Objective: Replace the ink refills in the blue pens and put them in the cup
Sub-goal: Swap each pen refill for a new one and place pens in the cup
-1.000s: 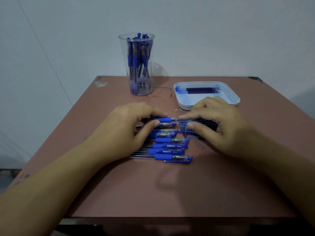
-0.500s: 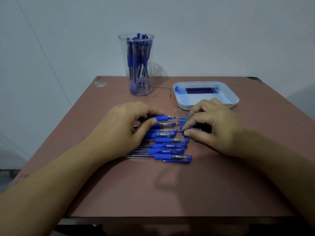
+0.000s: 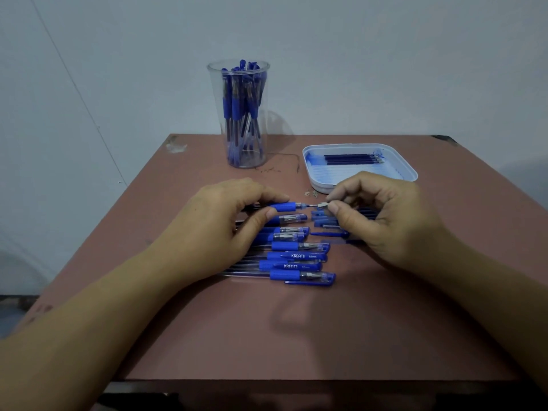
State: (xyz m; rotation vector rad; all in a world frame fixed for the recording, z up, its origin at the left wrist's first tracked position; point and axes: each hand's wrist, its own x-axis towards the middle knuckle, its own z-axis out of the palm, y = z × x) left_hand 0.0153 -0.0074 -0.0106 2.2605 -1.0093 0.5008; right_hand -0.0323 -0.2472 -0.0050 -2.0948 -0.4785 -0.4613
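1. Left grip (image 3: 225,221): closed round one blue pen (image 3: 283,206). Index on top, thumb below, blue rubber sleeve sticking out to the right. The pen lies level at the far end of the pen row. Can't tell if it touches the tabletop (image 3: 296,336).
2. Right grip (image 3: 382,215): thumb & index pinched tight on a small metal tip piece (image 3: 322,205) at the pen's nose. Other fingers loosely curled w/ nothing in them that I can see. Tip piece sits in line w/ the nose; threaded on or off, can't tell.
3. Pen row (image 3: 296,256): capped blue pens side by side on the tabletop, caps to the right, clear barrels running under my left grip. Two caps read KREAT-.
4. Loose blue parts (image 3: 321,223): just right of the row, partly hidden under my right grip; qty unclear.
5. Tray (image 3: 410,173): white, on the right behind my right grip. Dark refills (image 3: 351,159) lie side by side at its far side.
6. Cup (image 3: 217,93): clear, upright, far centre-left, apart from the tray. Stocked w/ standing blue pens (image 3: 237,108).
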